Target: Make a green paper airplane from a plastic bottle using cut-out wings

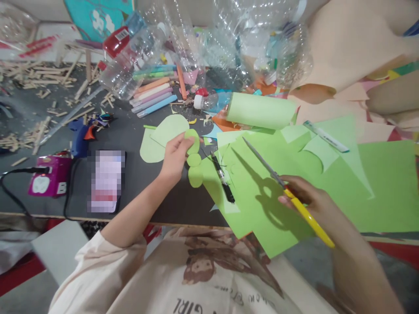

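Between the thumb and fingers of my left hand (176,155) is the top of a green paper cutout (195,176), shaped like rounded lobes joined in a row. Its lower lobes hang over the dark table. Just behind that hand lie pale green rounded paper pieces (172,127). My right hand (303,192) grips yellow-handled scissors (304,211), whose blades look closed and point up and to the left. Under the scissors spread bright green paper sheets (386,187), shaded by the hand. A black pen (223,179) rests on the paper between my hands.
A phone (107,181), a purple box (49,175) with a cable and a blue glue gun (80,135) lie left. Behind are markers (155,96), wood sticks (29,80) and clear plastic bottles. A bottle wrapped in pale green paper (262,110) and a white cutter (326,136) lie right.
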Available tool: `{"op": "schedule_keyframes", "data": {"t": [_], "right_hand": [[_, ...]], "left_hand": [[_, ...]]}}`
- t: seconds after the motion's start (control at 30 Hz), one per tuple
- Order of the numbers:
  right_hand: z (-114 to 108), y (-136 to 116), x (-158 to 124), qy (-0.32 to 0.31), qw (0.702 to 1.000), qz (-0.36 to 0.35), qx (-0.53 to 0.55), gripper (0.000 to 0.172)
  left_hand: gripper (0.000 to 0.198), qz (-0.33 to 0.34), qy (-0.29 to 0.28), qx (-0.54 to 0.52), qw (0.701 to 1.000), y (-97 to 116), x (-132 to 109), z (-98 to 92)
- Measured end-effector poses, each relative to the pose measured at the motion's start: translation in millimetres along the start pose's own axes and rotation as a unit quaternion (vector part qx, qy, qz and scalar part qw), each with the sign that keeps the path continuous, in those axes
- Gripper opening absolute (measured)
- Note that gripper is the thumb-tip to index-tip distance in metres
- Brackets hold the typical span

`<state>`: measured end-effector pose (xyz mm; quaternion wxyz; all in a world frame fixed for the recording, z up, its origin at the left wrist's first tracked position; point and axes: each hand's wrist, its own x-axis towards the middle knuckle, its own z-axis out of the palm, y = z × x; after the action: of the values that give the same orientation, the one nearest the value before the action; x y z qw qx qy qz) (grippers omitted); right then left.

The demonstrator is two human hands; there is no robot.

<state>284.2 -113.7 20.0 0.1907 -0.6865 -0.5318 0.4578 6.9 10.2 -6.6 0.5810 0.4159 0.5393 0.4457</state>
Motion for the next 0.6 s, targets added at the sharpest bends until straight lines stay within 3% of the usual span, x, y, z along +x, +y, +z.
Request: {"op": "schedule_keyframes", "data": {"t": [0.07,0.13,0.27,0.37,0.5,0.57,0.6], "right_hand": [[-17.0,17.4,5.7,0.037,0.994,0.005,-0.101,0.049],[-34.2,34.9,14.1,0.085,0.981,-0.041,-0.171,0.053],[-67.0,57.2,33.3,0.107,0.953,-0.127,-0.253,0.055],[-82.0,53.4,41.0,0.148,0.922,-0.170,-0.314,0.055],[-67.0,25.7,43.4,0.251,0.892,-0.156,-0.342,0.036],[-41.4,8.6,46.2,0.323,0.895,-0.175,-0.252,0.026],[-25.5,0.2,48.6,0.300,0.915,-0.194,-0.189,0.023]], "left_hand": [[0.014,0.029,0.034,-0.012,0.999,1.0,4.9,-2.7],[0.008,0.064,0.049,-0.026,0.996,1.3,9.2,-5.0],[0.016,0.092,0.028,-0.044,0.994,-1.3,14.3,-6.3],[0.027,0.075,-0.006,-0.057,0.996,-4.7,12.9,-4.9],[0.037,0.064,-0.061,-0.064,0.994,-7.5,5.0,-1.6],[0.036,0.049,-0.085,-0.055,0.994,-7.7,-0.2,0.6],[0.035,0.041,-0.097,-0.046,0.993,-7.6,-2.8,2.0]]}}
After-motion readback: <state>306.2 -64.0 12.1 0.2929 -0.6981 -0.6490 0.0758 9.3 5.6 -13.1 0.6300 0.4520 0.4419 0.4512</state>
